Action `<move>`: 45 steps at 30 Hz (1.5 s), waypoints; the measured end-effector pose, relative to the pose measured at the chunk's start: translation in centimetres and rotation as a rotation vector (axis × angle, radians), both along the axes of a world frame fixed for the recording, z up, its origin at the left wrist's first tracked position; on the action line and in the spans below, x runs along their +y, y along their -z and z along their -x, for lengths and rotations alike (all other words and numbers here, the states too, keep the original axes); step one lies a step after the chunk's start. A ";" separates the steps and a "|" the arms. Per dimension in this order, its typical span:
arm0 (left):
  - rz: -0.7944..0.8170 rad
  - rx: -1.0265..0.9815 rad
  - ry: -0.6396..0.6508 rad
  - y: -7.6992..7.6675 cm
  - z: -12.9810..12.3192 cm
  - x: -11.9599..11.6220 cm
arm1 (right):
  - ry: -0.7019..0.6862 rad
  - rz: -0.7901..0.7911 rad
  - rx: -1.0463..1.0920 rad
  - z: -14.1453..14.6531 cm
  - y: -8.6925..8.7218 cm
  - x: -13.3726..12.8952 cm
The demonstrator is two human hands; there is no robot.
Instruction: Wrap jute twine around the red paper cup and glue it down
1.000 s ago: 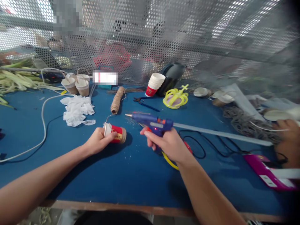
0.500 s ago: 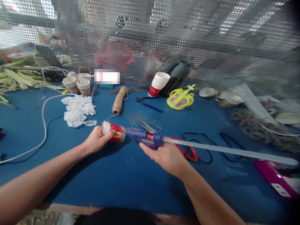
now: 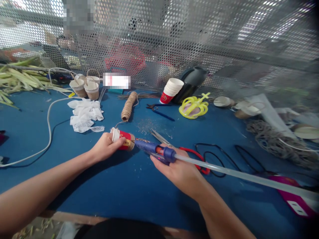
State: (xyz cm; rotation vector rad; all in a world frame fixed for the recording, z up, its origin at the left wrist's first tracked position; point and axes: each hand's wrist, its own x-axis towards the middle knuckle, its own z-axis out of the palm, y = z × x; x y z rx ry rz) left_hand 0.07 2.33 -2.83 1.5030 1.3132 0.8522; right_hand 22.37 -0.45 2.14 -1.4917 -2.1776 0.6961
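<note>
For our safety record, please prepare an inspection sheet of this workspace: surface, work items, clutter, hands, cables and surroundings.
Surface: blue tabletop, small debris near scissors.
Work items: red cup, held sideways; glue gun, nozzle at cup's twine-wrapped end; twine roll beyond.
Clutter: pliers, yellow crown, stacked cups, crumpled white material.
Hands: left hand grips red cup; right hand grips glue gun.
Cables: white cable at left; black cable at right.
Surroundings: perforated screen behind tabletop; details beyond unclear.
</note>
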 end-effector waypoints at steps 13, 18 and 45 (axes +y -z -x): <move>0.005 -0.023 0.015 0.0 0.0 0.0 | 0.002 -0.003 0.040 0.4 0.0 0.3; 0.026 -0.046 -0.006 -0.1 -0.1 0.1 | -0.013 -0.024 0.017 0.4 0.0 0.0; 0.044 0.020 -0.023 -0.5 -0.2 0.1 | -0.041 -0.086 -0.079 0.5 -0.3 -0.4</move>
